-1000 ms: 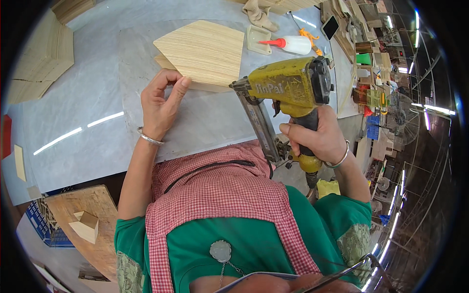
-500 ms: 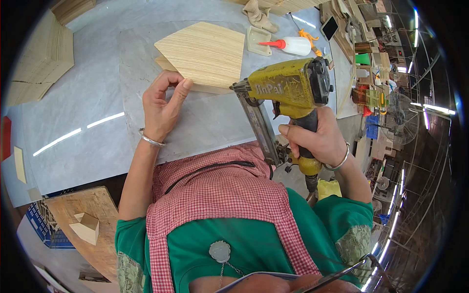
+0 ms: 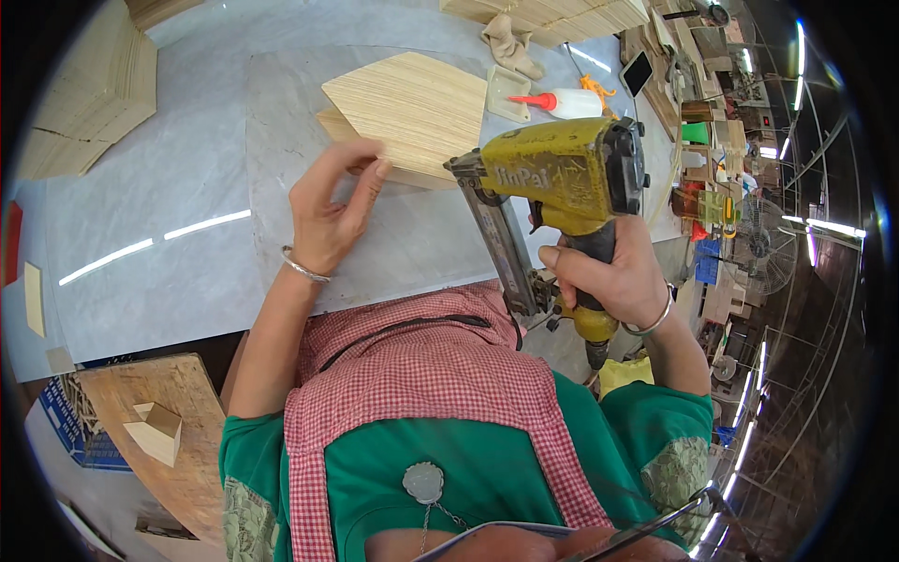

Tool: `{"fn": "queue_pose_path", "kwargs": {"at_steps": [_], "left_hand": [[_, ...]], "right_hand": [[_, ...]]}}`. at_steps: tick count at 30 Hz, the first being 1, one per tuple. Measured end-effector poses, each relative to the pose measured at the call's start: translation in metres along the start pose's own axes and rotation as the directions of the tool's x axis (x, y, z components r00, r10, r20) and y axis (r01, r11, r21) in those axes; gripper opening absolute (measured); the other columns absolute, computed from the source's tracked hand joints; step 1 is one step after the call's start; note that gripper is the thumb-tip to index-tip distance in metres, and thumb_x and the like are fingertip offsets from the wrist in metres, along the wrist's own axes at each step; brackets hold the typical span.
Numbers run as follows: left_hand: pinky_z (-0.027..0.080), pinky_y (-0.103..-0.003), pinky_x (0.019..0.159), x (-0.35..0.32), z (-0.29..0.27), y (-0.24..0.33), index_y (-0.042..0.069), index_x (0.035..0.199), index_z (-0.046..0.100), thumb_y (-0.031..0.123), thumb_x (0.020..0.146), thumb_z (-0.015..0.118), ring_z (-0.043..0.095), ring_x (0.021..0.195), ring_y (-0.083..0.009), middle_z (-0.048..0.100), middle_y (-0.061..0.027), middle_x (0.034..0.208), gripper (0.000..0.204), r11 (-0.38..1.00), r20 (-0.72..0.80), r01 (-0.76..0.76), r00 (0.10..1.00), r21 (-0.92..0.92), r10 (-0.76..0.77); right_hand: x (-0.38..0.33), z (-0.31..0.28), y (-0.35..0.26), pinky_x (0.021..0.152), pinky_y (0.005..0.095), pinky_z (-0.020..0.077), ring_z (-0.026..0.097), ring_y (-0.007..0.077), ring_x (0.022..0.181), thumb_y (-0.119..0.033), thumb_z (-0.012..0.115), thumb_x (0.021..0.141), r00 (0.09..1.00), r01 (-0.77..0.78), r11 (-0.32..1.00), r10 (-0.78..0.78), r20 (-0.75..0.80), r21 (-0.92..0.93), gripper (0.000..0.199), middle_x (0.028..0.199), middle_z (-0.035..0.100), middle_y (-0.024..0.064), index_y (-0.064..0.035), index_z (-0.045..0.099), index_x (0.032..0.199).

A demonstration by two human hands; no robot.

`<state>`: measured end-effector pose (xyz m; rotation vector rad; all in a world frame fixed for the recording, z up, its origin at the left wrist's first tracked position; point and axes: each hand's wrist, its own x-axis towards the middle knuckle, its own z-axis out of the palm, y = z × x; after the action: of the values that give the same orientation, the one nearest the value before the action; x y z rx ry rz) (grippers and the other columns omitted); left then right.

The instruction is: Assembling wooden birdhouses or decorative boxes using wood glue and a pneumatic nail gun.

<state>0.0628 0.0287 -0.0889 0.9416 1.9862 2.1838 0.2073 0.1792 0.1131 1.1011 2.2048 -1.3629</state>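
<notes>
While the right hand grips a nailer, grained, pointed panels overlap.

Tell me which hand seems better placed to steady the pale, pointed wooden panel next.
Probably the left hand: it carries no tool and is right by the wooden panel, while the right hand grips the yellow-and-black nail gun.

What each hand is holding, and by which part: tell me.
The right hand holds the yellow nail gun by its black handle. The left hand is at the near edge of the wooden board; whether it grips cannot be told.
</notes>
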Motion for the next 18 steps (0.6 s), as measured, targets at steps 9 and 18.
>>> {"fn": "queue_pose_path", "kwargs": {"at_steps": [9,18], "left_hand": [[0.05,-0.026,0.061,0.014,-0.014,-0.008,0.006,0.098,0.067,-0.002,0.074,0.072,0.064,0.071,-0.0178,0.067,-0.0074,0.082,0.026,0.938,0.191,-0.308,0.942,0.156,0.278],[0.05,-0.026,0.059,0.013,-0.013,-0.01,0.006,0.095,0.068,-0.005,0.072,0.071,0.064,0.069,-0.0176,0.066,-0.0069,0.079,0.026,0.928,0.195,-0.33,0.935,0.173,0.296]], "right_hand": [[0.004,0.007,-0.008,0.044,0.0245,0.0422,0.053,0.0077,0.047,-0.015,0.068,0.079,1.0,-0.005,1.0,0.005,0.027,0.01,0.021,0.053,0.056,0.0028,0.0042,0.059,0.077],[0.007,0.007,-0.012,0.044,0.0245,0.0425,0.054,0.008,0.047,-0.014,0.067,0.079,0.999,0.007,1.0,-0.008,0.045,0.006,0.022,0.054,0.056,0.0034,0.0058,0.059,0.083]]}}
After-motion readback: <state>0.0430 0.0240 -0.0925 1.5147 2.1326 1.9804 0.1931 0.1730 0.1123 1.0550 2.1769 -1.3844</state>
